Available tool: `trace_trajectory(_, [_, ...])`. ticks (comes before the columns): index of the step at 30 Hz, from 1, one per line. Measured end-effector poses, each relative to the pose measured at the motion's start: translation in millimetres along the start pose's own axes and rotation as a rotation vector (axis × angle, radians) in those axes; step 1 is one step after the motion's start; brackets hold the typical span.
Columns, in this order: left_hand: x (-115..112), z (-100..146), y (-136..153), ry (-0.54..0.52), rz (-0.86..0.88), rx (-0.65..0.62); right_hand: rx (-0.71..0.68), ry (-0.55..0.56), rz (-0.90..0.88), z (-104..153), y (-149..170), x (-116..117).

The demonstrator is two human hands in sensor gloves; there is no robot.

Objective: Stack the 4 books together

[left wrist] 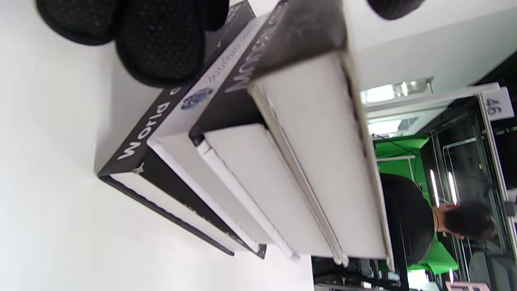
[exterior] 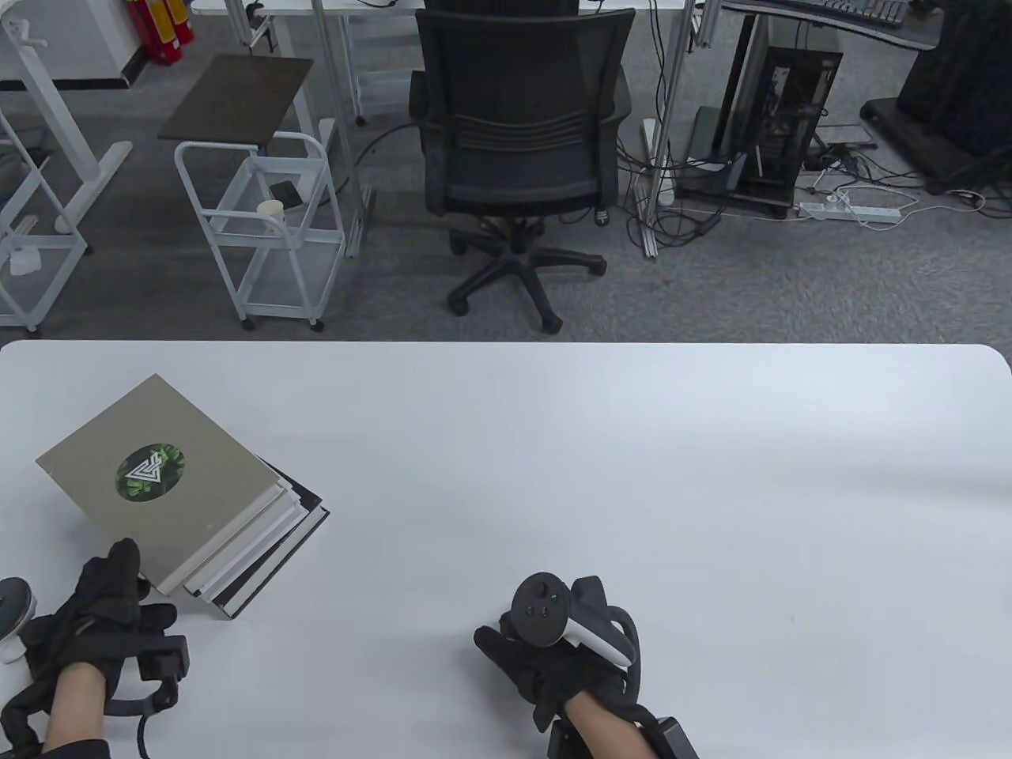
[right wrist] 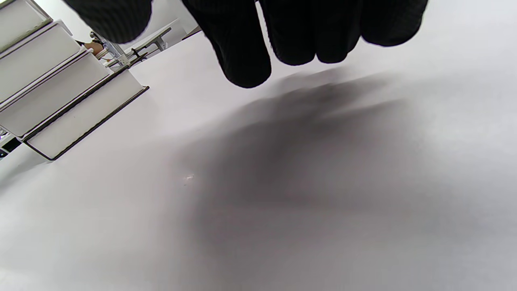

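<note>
Book stack (exterior: 190, 490) at left of frame on tabletop (exterior: 632, 474), four books piled, edges stepped, likely needing squaring. Grey top book (exterior: 158, 466) bears green oval logo. Left hand (exterior: 111, 609) at stack's near corner, fingers (left wrist: 161, 44) touching spines, apparently steadying. Spine reads "World". Right hand (exterior: 553, 656) hovers low over bare tabletop, fingers loosely together, holding nothing.

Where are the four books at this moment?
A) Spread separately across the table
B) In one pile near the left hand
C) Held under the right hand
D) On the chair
B: the books lie in one stepped pile beside the left hand; the right hand is apart.
</note>
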State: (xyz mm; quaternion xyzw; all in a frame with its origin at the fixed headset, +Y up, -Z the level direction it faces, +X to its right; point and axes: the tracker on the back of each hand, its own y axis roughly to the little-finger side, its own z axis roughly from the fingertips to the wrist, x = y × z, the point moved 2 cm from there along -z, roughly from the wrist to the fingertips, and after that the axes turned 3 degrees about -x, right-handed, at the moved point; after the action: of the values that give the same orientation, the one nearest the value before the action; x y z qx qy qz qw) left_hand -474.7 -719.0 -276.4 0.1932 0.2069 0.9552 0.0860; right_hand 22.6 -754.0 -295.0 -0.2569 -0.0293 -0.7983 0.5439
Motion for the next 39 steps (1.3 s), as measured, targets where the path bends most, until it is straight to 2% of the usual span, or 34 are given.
trace_trajectory(4, [7.6, 0.3, 0.9, -0.004, 0.121, -0.013, -0.030, 0.016, 0.038, 3.2, -8.6, -1.5])
trace_trajectory(6, [6.8, -0.8, 0.3, 0.033, 0.167, -0.039, -0.040, 0.020, 0.048, 4.0, -11.6, -1.7])
trace_trajectory(8, [3.4, -3.3, 1.0, 0.075, 0.181, -0.064, -0.046, 0.020, 0.050, 4.2, -13.2, -1.3])
trace_trajectory(14, [-7.1, -14.4, 7.4, 0.111, 0.199, -0.084, -0.047, 0.006, 0.077, 3.6, -15.3, 2.4])
trace_trajectory(19, [-18.9, -24.2, 9.6, 0.130, 0.300, -0.124, -0.053, -0.004, 0.075, 3.0, -16.7, 4.6])
trace_trajectory(26, [-30.1, -36.4, 19.1, 0.163, 0.302, -0.097, -0.047, -0.003, 0.056, 3.7, -15.1, 1.9])
trace_trajectory(29, [-33.0, -39.1, 24.5, 0.157, 0.403, -0.103, -0.049, -0.006, 0.051, 3.4, -15.0, 2.0])
trace_trajectory(33, [-37.2, -42.3, 31.4, 0.207, 0.475, -0.105, -0.052, -0.015, 0.047, 3.3, -15.6, 2.6])
trace_trajectory(39, [-40.5, -46.6, 32.6, 0.257, 0.484, -0.121, -0.056, -0.017, 0.045, 2.8, -16.1, 2.7])
